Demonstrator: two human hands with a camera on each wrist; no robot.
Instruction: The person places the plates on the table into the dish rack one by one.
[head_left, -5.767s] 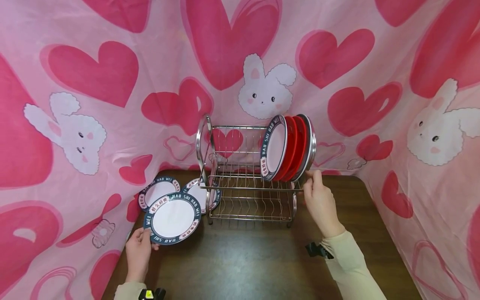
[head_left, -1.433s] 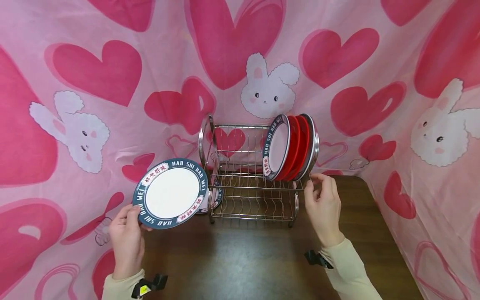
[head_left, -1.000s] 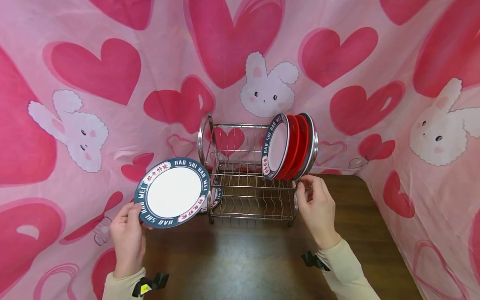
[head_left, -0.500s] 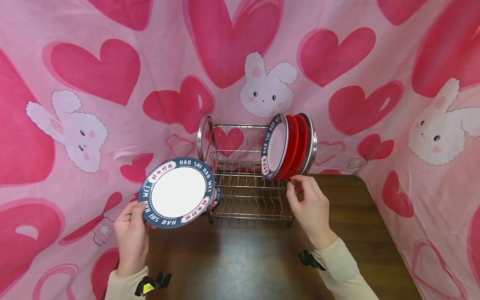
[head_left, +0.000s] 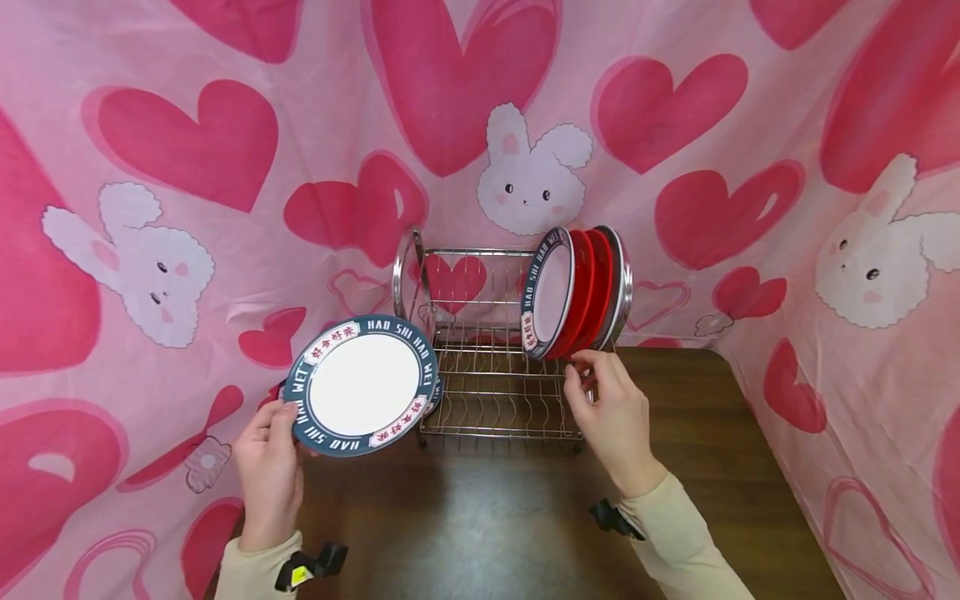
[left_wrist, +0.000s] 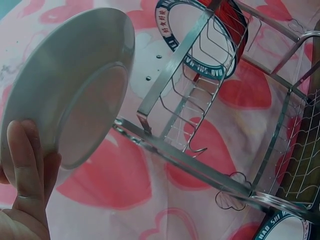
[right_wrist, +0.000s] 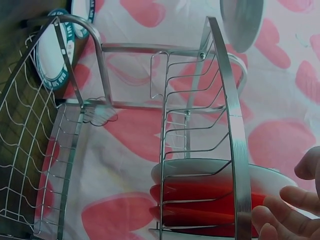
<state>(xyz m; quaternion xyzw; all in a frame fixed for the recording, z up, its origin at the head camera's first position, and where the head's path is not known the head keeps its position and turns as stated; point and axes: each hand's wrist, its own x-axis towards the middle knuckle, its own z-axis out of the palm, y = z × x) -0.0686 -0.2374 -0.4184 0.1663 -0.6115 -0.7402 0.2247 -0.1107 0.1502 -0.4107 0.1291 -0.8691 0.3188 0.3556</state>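
Note:
My left hand [head_left: 270, 462] grips the left edge of a white plate [head_left: 365, 385] with a teal lettered rim, thumb on the face and fingers beneath. The plate is raised, and its pale underside shows in the left wrist view. A two-tier metal dish rack [head_left: 495, 435] stands to its right. On the rack's upper tier, a lettered plate [head_left: 547, 293] leans beside red plates [head_left: 582, 292], with another pale-rimmed plate [head_left: 621, 292] at the right end. My right hand [head_left: 611, 417], fingers loosely bent and thumb apart, is at the upper front rail below the red plates.
More lettered plates [right_wrist: 52, 55] lie on the table left of the rack, mostly hidden in the head view by the held plate. A pink cloth with hearts [head_left: 697, 125] hangs behind and at both sides. The brown table [head_left: 487, 517] extends in front.
My left hand has lifted the plate from low by the other plates, then shifted it rightward toward the rack. My right hand has slid left along the front rail. The racked plates stay put.

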